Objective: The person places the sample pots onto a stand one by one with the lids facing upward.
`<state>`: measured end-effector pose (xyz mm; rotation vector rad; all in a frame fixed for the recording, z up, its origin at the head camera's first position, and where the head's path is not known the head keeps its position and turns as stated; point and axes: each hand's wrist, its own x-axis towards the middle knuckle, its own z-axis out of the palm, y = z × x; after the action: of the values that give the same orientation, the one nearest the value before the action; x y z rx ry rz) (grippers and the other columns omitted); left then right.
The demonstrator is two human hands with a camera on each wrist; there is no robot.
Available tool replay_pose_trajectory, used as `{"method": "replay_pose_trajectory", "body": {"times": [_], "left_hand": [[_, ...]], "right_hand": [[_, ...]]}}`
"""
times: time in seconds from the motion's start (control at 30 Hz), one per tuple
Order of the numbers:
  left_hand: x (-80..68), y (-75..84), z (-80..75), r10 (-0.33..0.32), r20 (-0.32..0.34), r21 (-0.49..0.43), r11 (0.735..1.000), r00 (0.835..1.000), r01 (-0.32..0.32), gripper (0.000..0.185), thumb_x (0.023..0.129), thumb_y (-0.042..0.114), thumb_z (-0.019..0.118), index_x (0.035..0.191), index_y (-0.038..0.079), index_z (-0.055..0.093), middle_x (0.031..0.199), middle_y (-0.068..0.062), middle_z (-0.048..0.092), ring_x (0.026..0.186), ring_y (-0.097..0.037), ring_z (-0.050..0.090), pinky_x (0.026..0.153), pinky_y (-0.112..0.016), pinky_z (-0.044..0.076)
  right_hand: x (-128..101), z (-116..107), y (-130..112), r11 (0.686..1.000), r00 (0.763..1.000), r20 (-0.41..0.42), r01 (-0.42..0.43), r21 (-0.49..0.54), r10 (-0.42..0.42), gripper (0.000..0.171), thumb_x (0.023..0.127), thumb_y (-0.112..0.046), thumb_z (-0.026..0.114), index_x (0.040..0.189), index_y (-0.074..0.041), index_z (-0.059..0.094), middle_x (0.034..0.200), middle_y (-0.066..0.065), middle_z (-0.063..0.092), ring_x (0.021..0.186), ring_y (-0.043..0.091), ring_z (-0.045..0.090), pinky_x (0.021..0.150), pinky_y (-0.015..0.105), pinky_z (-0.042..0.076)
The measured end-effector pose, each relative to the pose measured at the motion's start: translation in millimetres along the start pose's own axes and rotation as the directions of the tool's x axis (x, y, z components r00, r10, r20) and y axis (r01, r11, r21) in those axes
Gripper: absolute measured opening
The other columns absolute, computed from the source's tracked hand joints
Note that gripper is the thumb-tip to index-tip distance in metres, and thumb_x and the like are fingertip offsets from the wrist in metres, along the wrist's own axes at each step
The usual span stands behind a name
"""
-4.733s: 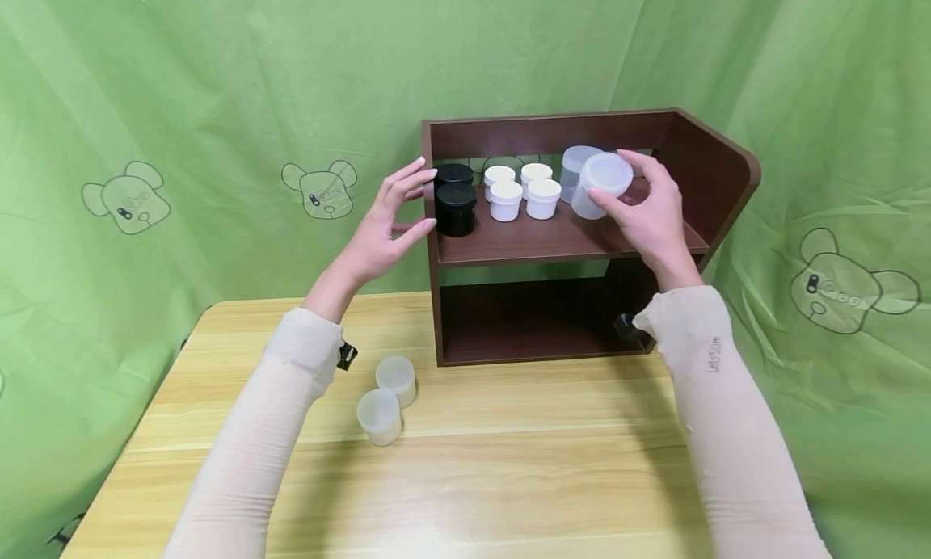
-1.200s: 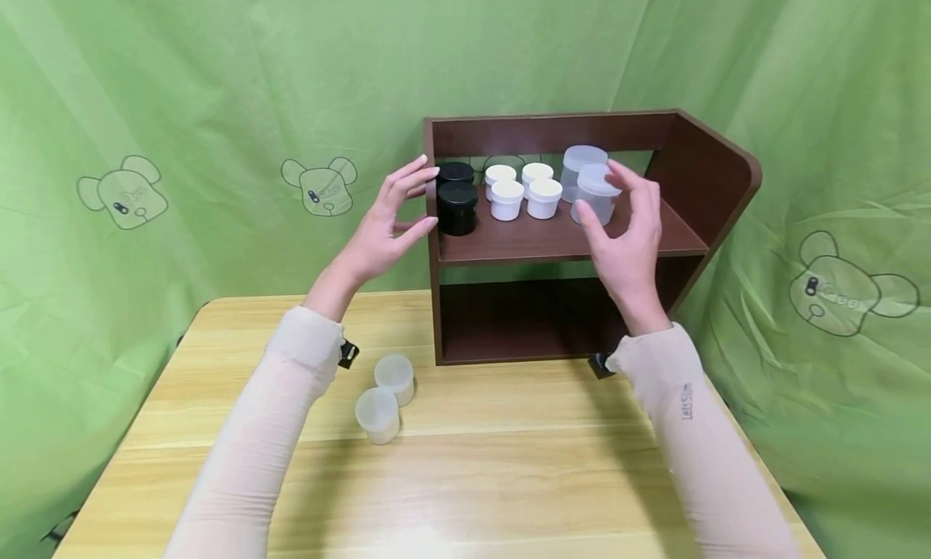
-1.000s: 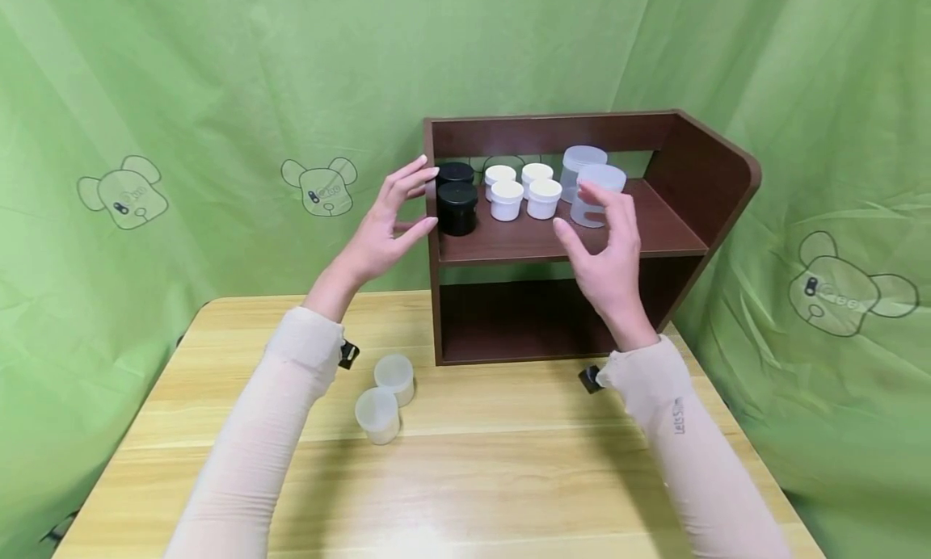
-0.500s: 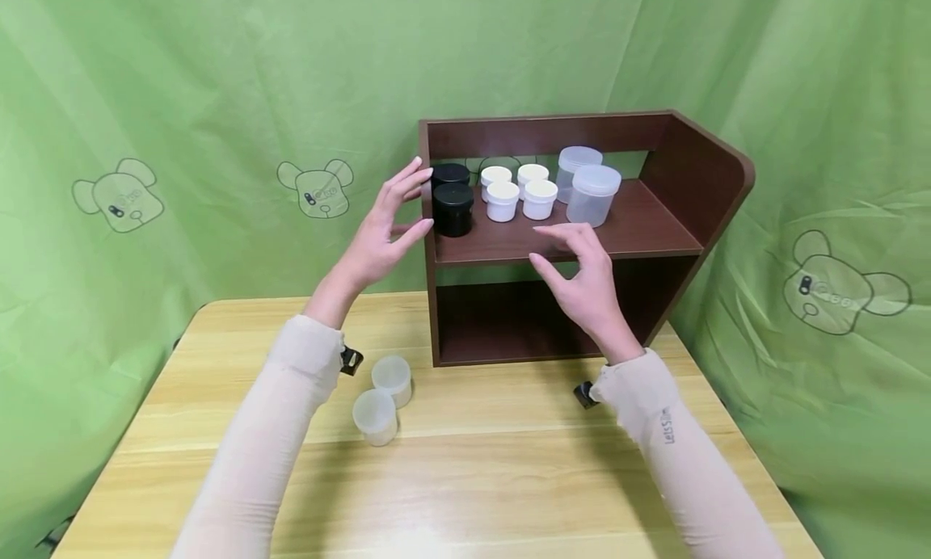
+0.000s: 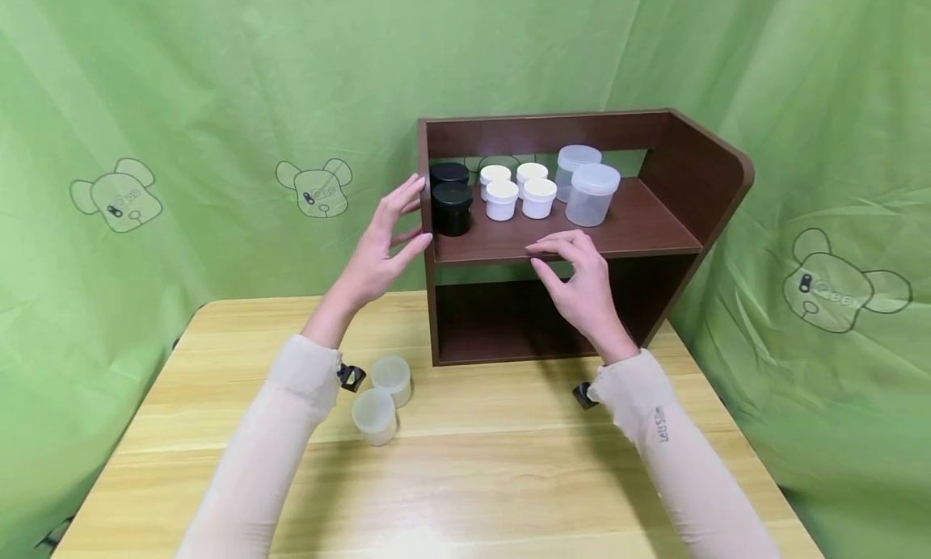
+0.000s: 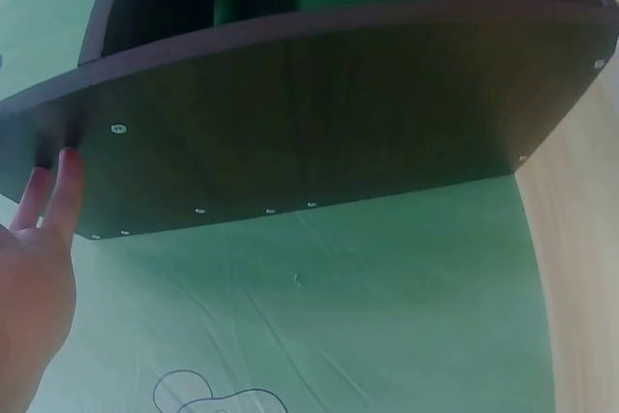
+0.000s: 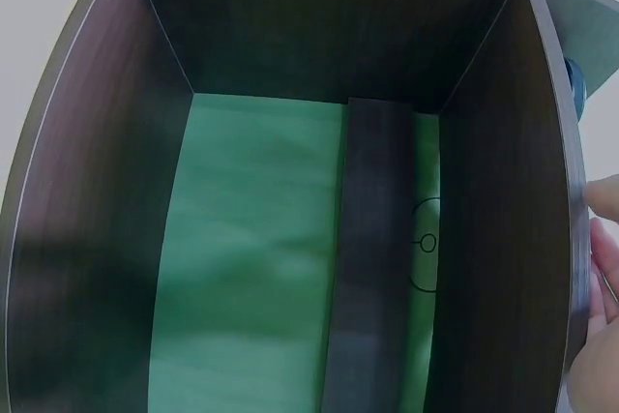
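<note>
Table [image 5: 509, 478], light wood, nearest the camera. On it, left of and in front of the shelf [image 5: 698, 187], two small frosted cups [image 5: 376, 416] stand upright, just beside each other.

Left hand [image 5: 378, 248]: fingers straight and spread, gripping nothing, fingertips touching the shelf's left side panel at upper-board height. Right hand [image 5: 578, 280]: fingers loosely bent and released, holding nothing, fingertips at the front edge of the shelf's upper board, near its middle.

Shelf: dark brown wood, on the table's far half, long axis running left to right, open front facing the person. Two levels; the right side panel is rounded at its top corner.

On the shelf's upper board, left to right:
- two black jars [image 5: 452, 208], one behind the other, at the left end;
- four white jars [image 5: 502, 200], two by two, just right of the black ones;
- two clear jars [image 5: 591, 195], larger, lidded, upright, one behind the other, right of centre and apart from the right hand.

Behind the shelf: green cloth [image 5: 218, 98] with bear prints.

Views: only the head view shows the jars, cups and table. Left wrist view shows the outer face of the left panel with its screws and fingertips [image 6: 68, 181] against it. Right wrist view looks into the lower compartment, with cloth visible through its open back.
</note>
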<state>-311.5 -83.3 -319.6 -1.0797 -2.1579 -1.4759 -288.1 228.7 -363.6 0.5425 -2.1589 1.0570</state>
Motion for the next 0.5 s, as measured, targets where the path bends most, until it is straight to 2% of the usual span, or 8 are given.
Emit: {"method": "replay_pose_trajectory", "body": {"times": [0.13, 0.27, 0.43, 0.5], "left_hand": [[-12.1, -15.4, 2.5, 0.022, 0.009, 0.028, 0.999, 1.000, -0.022, 0.070, 0.102, 0.003, 0.061, 0.162, 0.015, 0.028, 0.173, -0.002, 0.019, 0.146, -0.034, 0.042, 0.114, -0.052, 0.051], [-30.0, -17.1, 1.5, 0.030, 0.021, 0.045, 0.998, 0.999, -0.031, 0.071, 0.101, 0.006, 0.064, 0.162, 0.020, 0.030, 0.169, -0.003, 0.027, 0.144, -0.033, 0.046, 0.114, -0.049, 0.051], [-58.9, -16.1, -1.1, -0.028, 0.060, 0.078, 0.997, 0.998, 0.023, 0.068, 0.101, 0.009, 0.065, 0.160, 0.024, 0.034, 0.163, -0.003, 0.037, 0.142, -0.031, 0.049, 0.115, -0.047, 0.051], [-72.0, -16.5, -1.5, -0.054, 0.080, 0.086, 0.995, 0.995, 0.047, 0.067, 0.101, 0.010, 0.065, 0.160, 0.024, 0.035, 0.162, -0.004, 0.040, 0.141, -0.030, 0.050, 0.115, -0.047, 0.050]], "right_hand": [[0.7, -4.4, -0.5, 1.000, 1.000, 0.015, 0.004, 0.007, -0.005, 0.018, 0.092, -0.006, 0.077, 0.109, -0.010, 0.080, 0.114, 0.007, 0.070, 0.115, 0.024, 0.059, 0.094, 0.029, 0.045], [5.9, -18.0, -1.9, 1.000, 1.000, 0.002, 0.009, 0.022, -0.009, 0.023, 0.092, -0.007, 0.078, 0.114, -0.011, 0.079, 0.115, 0.007, 0.070, 0.114, 0.018, 0.059, 0.095, 0.022, 0.044], [20.9, -50.2, -4.1, 1.000, 0.995, -0.096, -0.005, 0.020, 0.007, 0.032, 0.090, -0.002, 0.078, 0.121, -0.008, 0.076, 0.115, 0.011, 0.069, 0.110, 0.006, 0.055, 0.099, 0.018, 0.043], [28.1, -65.9, -9.3, 1.000, 0.989, -0.148, -0.023, 0.017, 0.025, 0.034, 0.090, 0.000, 0.076, 0.123, -0.004, 0.074, 0.115, 0.008, 0.068, 0.109, 0.004, 0.054, 0.100, 0.019, 0.043]]}}
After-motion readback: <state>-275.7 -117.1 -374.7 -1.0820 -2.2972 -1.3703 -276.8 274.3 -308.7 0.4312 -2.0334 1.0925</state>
